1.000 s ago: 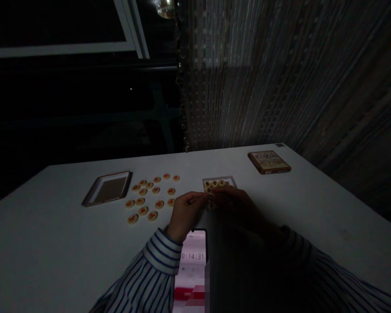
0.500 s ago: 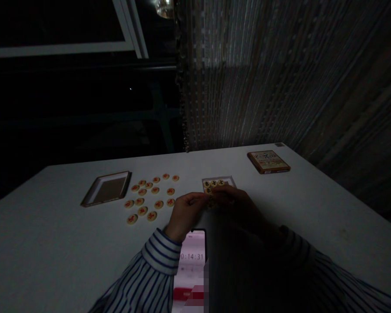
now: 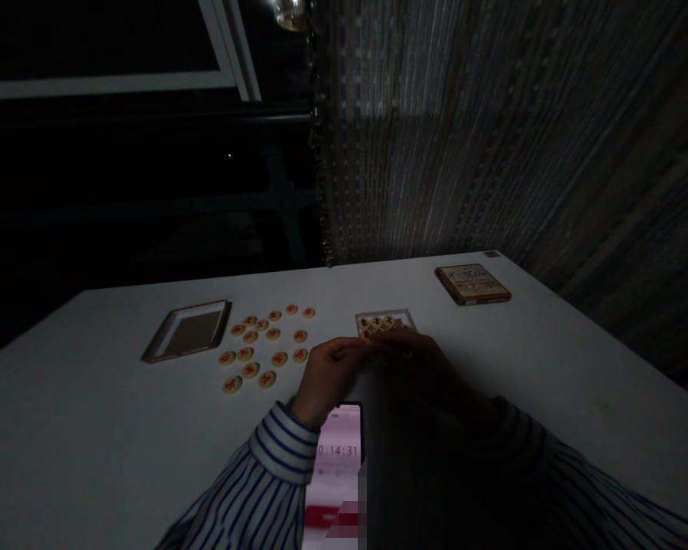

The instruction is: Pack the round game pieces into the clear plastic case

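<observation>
My left hand (image 3: 329,374) is closed, thumb and fingers pressed together at the near side of a small open box (image 3: 406,312). My right hand (image 3: 433,372), in deep shadow, meets it there with fingers bent inward and closed. Whatever lies between the fingertips is hidden. Inside the box are several round Chinese chess pieces (image 3: 377,322) with black characters; my hands cover its near part. Left of my left hand, several chess pieces with red characters (image 3: 267,379) lie loose on the white table (image 3: 120,435).
An open, shallow box tray (image 3: 228,313) stands left of the red pieces. A closed box with a printed lid (image 3: 473,283) lies at the far right. Under my left wrist a phone (image 3: 338,435) shows a timer. A bead-like string curtain (image 3: 436,137) hangs behind the table.
My right hand's fingers have shifted slightly toward my left fingertips and now cover more of the pieces in the small box. The loose red pieces have stayed put.
</observation>
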A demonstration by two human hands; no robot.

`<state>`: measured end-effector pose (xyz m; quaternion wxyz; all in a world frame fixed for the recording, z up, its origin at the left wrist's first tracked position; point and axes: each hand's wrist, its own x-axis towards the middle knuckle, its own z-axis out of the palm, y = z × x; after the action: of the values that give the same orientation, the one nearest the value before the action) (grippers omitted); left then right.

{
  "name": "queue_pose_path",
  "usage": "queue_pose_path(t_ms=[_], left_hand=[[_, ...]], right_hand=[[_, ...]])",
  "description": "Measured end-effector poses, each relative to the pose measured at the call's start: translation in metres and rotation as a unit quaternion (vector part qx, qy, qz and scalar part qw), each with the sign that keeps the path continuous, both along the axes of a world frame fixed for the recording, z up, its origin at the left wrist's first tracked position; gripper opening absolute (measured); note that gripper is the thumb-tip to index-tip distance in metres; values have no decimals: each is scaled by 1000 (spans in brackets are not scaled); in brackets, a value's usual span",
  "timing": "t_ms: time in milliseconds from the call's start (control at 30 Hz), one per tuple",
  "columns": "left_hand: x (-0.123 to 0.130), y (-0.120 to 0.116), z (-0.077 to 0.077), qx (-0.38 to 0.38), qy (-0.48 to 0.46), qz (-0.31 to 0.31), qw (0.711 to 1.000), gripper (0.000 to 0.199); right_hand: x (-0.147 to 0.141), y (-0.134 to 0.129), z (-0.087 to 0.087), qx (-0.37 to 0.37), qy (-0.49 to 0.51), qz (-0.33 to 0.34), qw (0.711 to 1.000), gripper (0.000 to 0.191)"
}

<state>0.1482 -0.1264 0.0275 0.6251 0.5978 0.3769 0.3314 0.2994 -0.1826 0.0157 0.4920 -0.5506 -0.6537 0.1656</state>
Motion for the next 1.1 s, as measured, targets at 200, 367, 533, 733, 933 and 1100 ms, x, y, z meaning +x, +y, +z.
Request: queue_pose_path(t_ms=[200, 367, 533, 733, 933, 1100], left_hand=[[0, 0, 0, -7, -8, 28, 1000, 22], [1, -1, 1, -23, -20, 22, 999, 22], [0, 0, 2, -20, -13, 30, 999, 19], [-1, 3, -3, -20, -20, 13, 1000, 23], [-1, 3, -1, -4, -12, 16, 1000, 23], [0, 3, 1, 9, -23, 11, 1000, 23]], right_hand=[[0, 1, -1, 63, -127, -9, 990, 28], [-1, 2, 3, 65, -189, -5, 980, 24], [-1, 3, 9, 26, -244, -23, 969, 17], [1, 2, 13, 25, -254, -17, 967, 15], [2, 2, 10, 31, -260, -20, 965, 16], [5, 0, 11, 52, -258, -23, 964, 21]])
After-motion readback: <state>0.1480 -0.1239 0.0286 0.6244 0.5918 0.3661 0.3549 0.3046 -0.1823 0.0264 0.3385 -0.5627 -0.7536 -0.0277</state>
